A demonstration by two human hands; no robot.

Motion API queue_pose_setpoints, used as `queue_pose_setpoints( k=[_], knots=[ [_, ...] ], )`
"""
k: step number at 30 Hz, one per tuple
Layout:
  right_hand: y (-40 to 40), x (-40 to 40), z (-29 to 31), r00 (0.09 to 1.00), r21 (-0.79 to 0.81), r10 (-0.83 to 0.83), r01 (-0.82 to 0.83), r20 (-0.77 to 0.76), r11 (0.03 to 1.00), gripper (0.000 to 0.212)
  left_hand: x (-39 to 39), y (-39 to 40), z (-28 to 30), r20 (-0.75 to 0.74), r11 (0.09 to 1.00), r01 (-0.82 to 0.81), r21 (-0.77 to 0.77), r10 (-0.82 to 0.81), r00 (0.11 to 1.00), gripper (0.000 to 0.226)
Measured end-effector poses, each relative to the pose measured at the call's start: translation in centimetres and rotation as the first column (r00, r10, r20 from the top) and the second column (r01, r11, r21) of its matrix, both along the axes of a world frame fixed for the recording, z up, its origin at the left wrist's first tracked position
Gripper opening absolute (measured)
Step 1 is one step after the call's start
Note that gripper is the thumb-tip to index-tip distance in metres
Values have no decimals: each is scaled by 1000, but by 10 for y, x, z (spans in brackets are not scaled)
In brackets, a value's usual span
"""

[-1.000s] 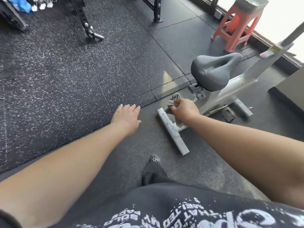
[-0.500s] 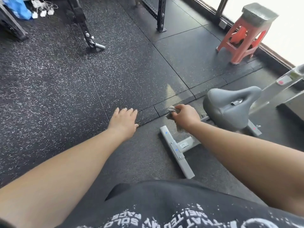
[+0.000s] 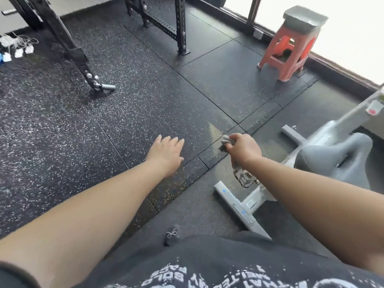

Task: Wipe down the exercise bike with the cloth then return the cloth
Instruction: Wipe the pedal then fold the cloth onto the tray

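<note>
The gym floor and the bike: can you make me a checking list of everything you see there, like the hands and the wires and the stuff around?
Surface: dark speckled rubber floor, tiled with seams showing.
Job's things: grey exercise bike at right, saddle and floor bars visible; crumpled cloth in the right hand, off the bike.
Clutter: white tags and cords at far left.
Grippers: left hand open, flat, empty; right hand closed on the cloth.
Cables: thin cords among the white tags; nothing else seen.
Surroundings: orange stool with a grey block on top, black rack, bright window at right.
</note>
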State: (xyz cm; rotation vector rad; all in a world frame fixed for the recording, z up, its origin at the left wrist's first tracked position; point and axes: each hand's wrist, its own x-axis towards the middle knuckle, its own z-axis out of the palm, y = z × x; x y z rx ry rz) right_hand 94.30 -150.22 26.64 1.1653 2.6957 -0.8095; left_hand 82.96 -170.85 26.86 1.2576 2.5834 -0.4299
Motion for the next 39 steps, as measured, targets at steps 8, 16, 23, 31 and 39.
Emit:
queue_pose_setpoints(
  k=[8,16,23,31,39],
  knots=[
    [37,-64,-1,980,13,-187,188,-69,982,37,-125,63,11,-53,997,69,-41,-71,996,58],
    [138,-102,-5,952,44,-302,304,-42,952,26,-187,204,28,-57,973,228,-36,-230,972,66],
    [237,-160,21,936,80,-346,350,-60,933,28,-248,321,71,-109,961,263,83,-253,961,68],
    [290,-210,19,916,55,-395,399,-72,915,35,-293,384,55,-98,961,273,40,-268,958,63],
    [374,-266,18,838,21,-543,545,-50,838,34,-373,502,55,-90,890,448,84,-441,893,64]
  ],
)
